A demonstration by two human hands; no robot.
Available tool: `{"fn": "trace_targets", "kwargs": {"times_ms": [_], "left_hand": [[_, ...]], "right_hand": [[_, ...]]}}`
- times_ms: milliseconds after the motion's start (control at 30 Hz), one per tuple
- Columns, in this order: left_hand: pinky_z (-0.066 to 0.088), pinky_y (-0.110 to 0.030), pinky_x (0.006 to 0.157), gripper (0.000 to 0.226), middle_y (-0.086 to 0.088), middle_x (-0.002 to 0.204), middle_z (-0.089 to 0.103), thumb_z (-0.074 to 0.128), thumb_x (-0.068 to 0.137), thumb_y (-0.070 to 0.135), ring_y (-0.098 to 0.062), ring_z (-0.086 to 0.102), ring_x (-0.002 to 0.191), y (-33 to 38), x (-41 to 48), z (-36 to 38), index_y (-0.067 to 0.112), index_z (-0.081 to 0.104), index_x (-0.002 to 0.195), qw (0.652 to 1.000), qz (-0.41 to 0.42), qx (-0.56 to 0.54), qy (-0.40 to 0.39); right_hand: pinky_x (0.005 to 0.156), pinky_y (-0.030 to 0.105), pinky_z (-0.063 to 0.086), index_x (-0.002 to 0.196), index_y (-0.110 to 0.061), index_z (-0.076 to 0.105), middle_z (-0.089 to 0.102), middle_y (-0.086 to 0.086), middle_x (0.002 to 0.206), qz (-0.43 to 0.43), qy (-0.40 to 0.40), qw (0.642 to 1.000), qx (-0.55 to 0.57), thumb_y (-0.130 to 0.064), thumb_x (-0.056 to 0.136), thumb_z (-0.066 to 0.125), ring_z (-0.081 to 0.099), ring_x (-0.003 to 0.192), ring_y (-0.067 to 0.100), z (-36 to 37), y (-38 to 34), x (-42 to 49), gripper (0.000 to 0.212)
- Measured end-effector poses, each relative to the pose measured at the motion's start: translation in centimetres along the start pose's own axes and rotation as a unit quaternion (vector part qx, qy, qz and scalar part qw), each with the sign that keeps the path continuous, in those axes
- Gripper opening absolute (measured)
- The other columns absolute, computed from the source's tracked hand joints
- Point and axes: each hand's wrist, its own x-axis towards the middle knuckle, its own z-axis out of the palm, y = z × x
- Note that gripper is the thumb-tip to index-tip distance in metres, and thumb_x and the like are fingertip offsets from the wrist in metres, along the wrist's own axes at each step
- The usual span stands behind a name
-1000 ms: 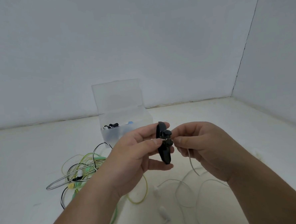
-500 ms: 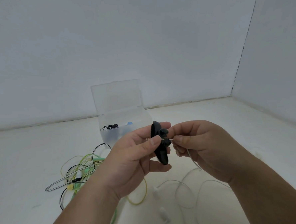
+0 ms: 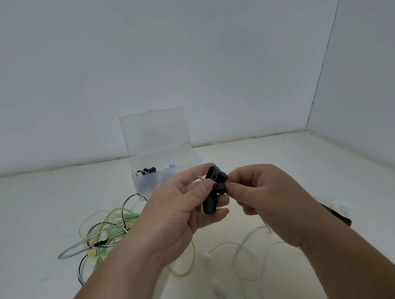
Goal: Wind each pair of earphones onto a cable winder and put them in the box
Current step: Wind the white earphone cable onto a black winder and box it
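while left hand (image 3: 172, 211) grips winder (image 3: 210, 204), now tilted further | right hand (image 3: 271, 198) pinches white cable (image 3: 268, 230)

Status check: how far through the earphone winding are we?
Done: the open box already holds some black pieces, likely wound sets. In hand: the left hand grips a black winder while the right hand pinches the white cable against it; most of that cable lies loose. Left: the green, yellow and striped tangle.
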Motion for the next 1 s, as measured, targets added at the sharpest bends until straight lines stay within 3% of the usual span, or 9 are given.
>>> {"fn": "trace_targets", "kwargs": {"times_ms": [100, 200, 333, 467, 567, 767, 833, 933, 1000], "left_hand": [[0.057, -0.026, 0.054, 0.025, -0.013, 0.083, 0.066, 0.056, 0.090, 0.011, -0.015, 0.063, 0.064, -0.2, 0.1, 0.3, 0.005, 0.076, 0.103, 1.000, -0.002, -0.011, 0.020], [0.052, -0.025, 0.054, 0.031, -0.012, 0.081, 0.061, 0.057, 0.090, 0.021, -0.015, 0.054, 0.062, -0.4, 0.2, 0.6, -0.001, 0.075, 0.102, 0.998, -0.018, -0.034, 0.048], [0.043, -0.025, 0.049, 0.035, -0.013, 0.081, 0.056, 0.053, 0.098, 0.020, -0.016, 0.046, 0.056, -0.7, 0.4, 0.7, -0.007, 0.074, 0.099, 0.992, -0.028, -0.078, 0.096], [0.037, -0.024, 0.046, 0.033, -0.013, 0.080, 0.056, 0.060, 0.081, 0.011, -0.016, 0.041, 0.054, -0.8, 0.6, 0.7, -0.010, 0.071, 0.104, 0.989, -0.029, -0.117, 0.081], [0.033, -0.023, 0.047, 0.044, -0.011, 0.077, 0.054, 0.063, 0.071, 0.010, -0.015, 0.039, 0.054, -0.7, 0.5, 0.7, -0.012, 0.068, 0.109, 0.991, -0.031, -0.115, 0.065], [0.029, -0.022, 0.047, 0.032, -0.010, 0.069, 0.056, 0.050, 0.088, 0.005, -0.013, 0.037, 0.051, -0.8, 0.4, 0.7, -0.010, 0.066, 0.110, 0.989, -0.049, -0.130, 0.059], [0.028, -0.022, 0.047, 0.027, -0.009, 0.070, 0.054, 0.053, 0.087, 0.008, -0.013, 0.036, 0.051, -0.7, 0.3, 0.7, -0.008, 0.068, 0.103, 0.989, -0.050, -0.129, 0.057], [0.038, -0.024, 0.053, 0.038, -0.008, 0.077, 0.060, 0.066, 0.079, 0.026, -0.014, 0.045, 0.057, -0.6, 0.3, 0.6, -0.003, 0.072, 0.102, 0.994, -0.040, -0.079, 0.068], [0.051, -0.029, 0.070, 0.037, -0.003, 0.089, 0.073, 0.080, 0.069, 0.029, -0.020, 0.065, 0.074, -0.9, 0.4, 0.0, 0.009, 0.077, 0.101, 0.993, 0.004, 0.081, 0.085]], "right_hand": [[0.057, 0.022, 0.039, 0.078, -0.014, 0.074, 0.052, -0.004, 0.059, -0.012, 0.017, 0.999, -0.024, -0.021, 0.093, 0.066, 0.043, 0.057, 0.011, 0.5, 0.0, 0.0, 0.018], [0.055, 0.018, 0.040, 0.073, -0.015, 0.073, 0.061, 0.000, 0.058, -0.048, 0.044, 0.996, -0.058, -0.016, 0.090, 0.069, 0.048, 0.057, 0.010, 1.3, 0.0, 0.0, 0.017], [0.053, 0.009, 0.039, 0.071, -0.012, 0.069, 0.064, -0.015, 0.053, -0.061, 0.056, 0.994, -0.066, -0.009, 0.088, 0.069, 0.054, 0.050, -0.002, 2.0, 0.0, -0.1, 0.018], [0.060, 0.012, 0.047, 0.077, -0.010, 0.072, 0.074, -0.007, 0.067, -0.073, 0.050, 0.993, -0.071, -0.007, 0.087, 0.070, 0.067, 0.062, 0.000, 2.1, -0.1, -0.1, 0.011], [0.057, 0.009, 0.043, 0.071, -0.011, 0.071, 0.074, -0.005, 0.066, -0.078, 0.050, 0.993, -0.076, -0.004, 0.086, 0.071, 0.064, 0.057, -0.002, 2.0, -0.1, -0.1, 0.016], [0.048, 0.012, 0.035, 0.062, -0.023, 0.068, 0.057, -0.014, 0.050, -0.083, 0.052, 0.989, -0.112, -0.006, 0.085, 0.072, 0.045, 0.045, 0.003, 2.0, 0.0, 0.0, 0.029], [0.048, 0.013, 0.035, 0.064, -0.022, 0.070, 0.060, -0.014, 0.051, -0.080, 0.053, 0.989, -0.109, -0.008, 0.085, 0.072, 0.047, 0.045, 0.008, 1.9, 0.0, 0.0, 0.026], [0.047, 0.016, 0.033, 0.068, -0.020, 0.074, 0.055, -0.015, 0.044, -0.067, 0.071, 0.992, -0.081, -0.014, 0.086, 0.070, 0.041, 0.041, 0.007, 2.2, 0.1, -0.1, 0.019], [0.045, 0.018, 0.028, 0.062, -0.024, 0.071, 0.043, -0.012, 0.039, -0.068, 0.085, 0.991, -0.081, -0.017, 0.085, 0.070, 0.032, 0.041, 0.008, 2.6, 0.3, -0.1, 0.024]]}}
